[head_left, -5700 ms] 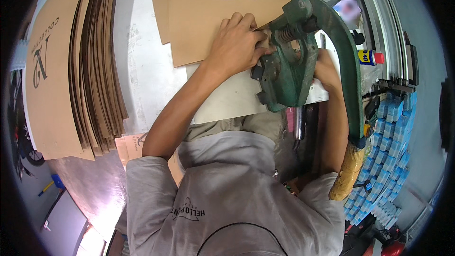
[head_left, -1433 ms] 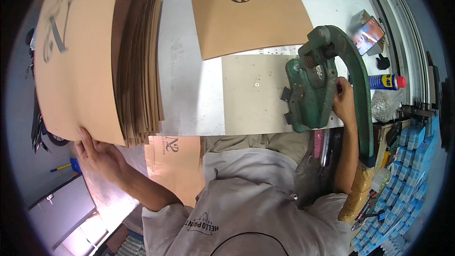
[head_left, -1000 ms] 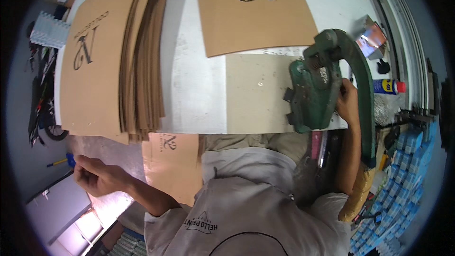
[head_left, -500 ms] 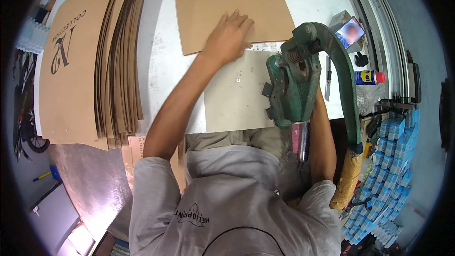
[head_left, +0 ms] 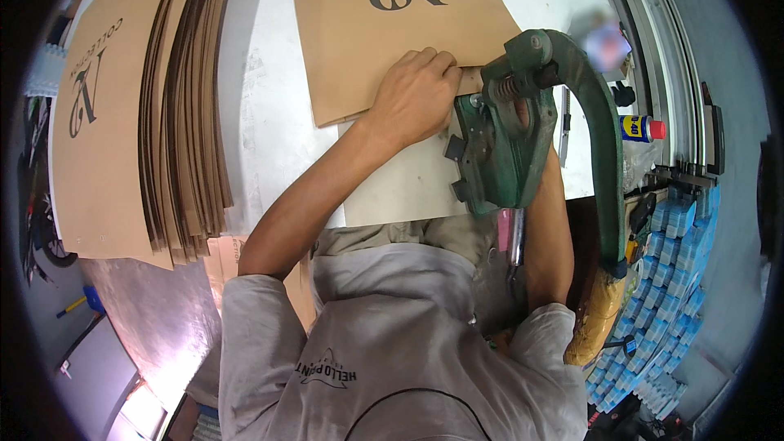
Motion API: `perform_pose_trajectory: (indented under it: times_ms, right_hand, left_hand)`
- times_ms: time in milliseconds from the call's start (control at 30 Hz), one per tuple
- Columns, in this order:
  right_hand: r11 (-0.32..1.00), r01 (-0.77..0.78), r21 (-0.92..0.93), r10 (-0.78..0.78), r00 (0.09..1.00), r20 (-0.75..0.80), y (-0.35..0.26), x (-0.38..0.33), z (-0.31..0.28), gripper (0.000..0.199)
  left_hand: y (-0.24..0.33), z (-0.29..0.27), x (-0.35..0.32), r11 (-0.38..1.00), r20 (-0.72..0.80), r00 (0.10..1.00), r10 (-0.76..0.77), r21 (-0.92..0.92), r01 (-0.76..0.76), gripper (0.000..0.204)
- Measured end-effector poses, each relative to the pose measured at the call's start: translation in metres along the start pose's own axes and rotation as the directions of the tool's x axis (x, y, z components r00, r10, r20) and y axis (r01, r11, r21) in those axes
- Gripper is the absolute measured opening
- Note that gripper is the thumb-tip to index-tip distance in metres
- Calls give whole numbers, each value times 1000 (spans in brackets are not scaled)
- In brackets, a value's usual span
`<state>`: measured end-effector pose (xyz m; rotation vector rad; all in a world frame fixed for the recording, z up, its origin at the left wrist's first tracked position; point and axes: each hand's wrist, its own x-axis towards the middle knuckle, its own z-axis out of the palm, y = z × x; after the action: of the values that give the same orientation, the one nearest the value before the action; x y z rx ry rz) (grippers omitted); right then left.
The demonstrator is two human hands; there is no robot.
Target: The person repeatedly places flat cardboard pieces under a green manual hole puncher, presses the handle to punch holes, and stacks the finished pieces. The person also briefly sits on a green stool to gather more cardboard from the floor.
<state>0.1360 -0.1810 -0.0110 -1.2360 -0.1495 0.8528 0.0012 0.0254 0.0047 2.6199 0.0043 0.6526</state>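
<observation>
A brown paper bag (head_left: 416, 41) with dark lettering lies at the far middle of the white table (head_left: 261, 106). My left hand (head_left: 416, 94) is curled over the bag's near edge, gripping it just left of a green lever press (head_left: 510, 171). A grey-beige board (head_left: 392, 188) lies partly under my left forearm, at the table's near edge. The right forearm (head_left: 549, 245) reaches up behind the press, whose body hides most of my right hand and its fingers. A long curved lever with a yellow-wrapped handle (head_left: 594, 318) comes down outside that arm.
Stacked brown paper bags (head_left: 102, 163) stand at the left of the table. Along the right are a utility knife (head_left: 565, 126), a blue and yellow spray can with a red cap (head_left: 641, 128), a blurred phone (head_left: 607, 47) and blue-white packs (head_left: 653, 302).
The paper bag has come nearer to me and toward the press. My left hand has gone from lying flat with fingers spread to curling over its near edge.
</observation>
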Motion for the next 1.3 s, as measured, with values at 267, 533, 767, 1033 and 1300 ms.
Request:
perform_pose_trajectory:
  times_ms: [267, 533, 767, 1033, 1300]
  right_hand:
    - [832, -172, -527, 32, 964, -263, -34, -32, 9, 24]
    - [-263, 599, -757, -468, 606, 643, -112, -171, 65, 39]
    - [-138, 602, -786, -407, 689, 600, -128, -196, 64, 58]
    - [403, 131, -906, -367, 930, -29, -45, -30, -90, 28]
    - [44, 132, -990, -504, 859, 92, -26, -14, -89, 21]
  left_hand:
    - [27, 10, -5, 976, 2, 993, -116, -184, 114, 28]
    - [21, 10, -5, 944, 11, 978, -210, -260, 206, 28]
    - [17, 5, -9, 979, 13, 996, -92, -179, 93, 22]
    - [-12, 36, 2, 985, 4, 1000, -11, 173, 10, 22]
    - [-39, -23, -49, 929, 138, 967, -216, 334, 160, 40]
